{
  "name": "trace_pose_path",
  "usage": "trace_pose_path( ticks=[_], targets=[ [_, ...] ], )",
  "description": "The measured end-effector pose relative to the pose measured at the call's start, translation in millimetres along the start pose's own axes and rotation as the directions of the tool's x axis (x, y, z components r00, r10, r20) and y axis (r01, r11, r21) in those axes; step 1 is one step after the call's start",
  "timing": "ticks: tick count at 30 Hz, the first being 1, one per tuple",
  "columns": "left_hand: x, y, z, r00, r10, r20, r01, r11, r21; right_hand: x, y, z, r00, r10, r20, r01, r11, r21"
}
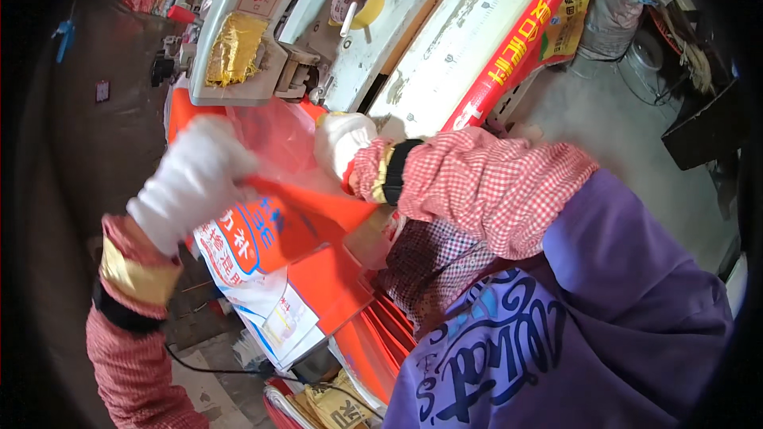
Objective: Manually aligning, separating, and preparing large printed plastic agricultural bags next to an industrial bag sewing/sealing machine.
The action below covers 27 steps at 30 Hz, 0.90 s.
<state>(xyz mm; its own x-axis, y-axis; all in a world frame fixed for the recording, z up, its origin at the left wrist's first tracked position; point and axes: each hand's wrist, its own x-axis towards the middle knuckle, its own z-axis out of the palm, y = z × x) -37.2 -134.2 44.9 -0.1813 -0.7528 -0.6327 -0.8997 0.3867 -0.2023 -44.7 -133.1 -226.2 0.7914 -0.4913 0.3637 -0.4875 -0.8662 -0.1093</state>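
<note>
An orange printed sack (330, 290) lies across a stack of sacks in front of me, its mouth spread toward a sewing machine (262, 24). A clear plastic liner (274, 139) shows inside it. My left hand (195, 179), in a white glove and blurred by motion, is closed at the corner of the sack's raised orange flap. My right hand (343, 144), also gloved in white, touches the liner's right side beside the machine bed; its fingertips are mostly hidden. Both forearms wear red checked sleeves with black bands.
A roll of yellow tape (369, 6) lies on the machine table (413, 0). A red and yellow sack strip (517, 48) runs along the table's right edge. Grey plastic bags (612, 20) stand at the far right. A black cable (238, 371) hangs below the sacks.
</note>
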Motion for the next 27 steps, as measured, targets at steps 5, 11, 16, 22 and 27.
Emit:
trace_pose_path(
  ticks=[5,11,16,22,27],
  targets=[
    [-2,134,23,0.956,0.28,-0.091,-0.294,0.923,-0.247,-18,37,-41,0.946,0.067,-0.317,0.033,0.953,0.301],
    [20,106,86,0.979,0.038,-0.198,-0.102,0.939,-0.327,3,37,-67,0.987,-0.098,0.126,0.053,0.945,0.322],
    [40,48,129,0.938,-0.307,-0.16,0.29,0.949,-0.121,23,58,-69,0.879,-0.185,0.44,-0.274,0.559,0.783],
    [51,-48,215,0.351,-0.896,-0.272,0.156,0.343,-0.926,14,30,-77,0.932,-0.239,0.272,-0.138,0.46,0.877],
    [-30,19,160,0.738,-0.526,-0.422,0.239,0.789,-0.566,23,20,-76,0.939,-0.341,0.042,0.231,0.717,0.658]
  ],
)
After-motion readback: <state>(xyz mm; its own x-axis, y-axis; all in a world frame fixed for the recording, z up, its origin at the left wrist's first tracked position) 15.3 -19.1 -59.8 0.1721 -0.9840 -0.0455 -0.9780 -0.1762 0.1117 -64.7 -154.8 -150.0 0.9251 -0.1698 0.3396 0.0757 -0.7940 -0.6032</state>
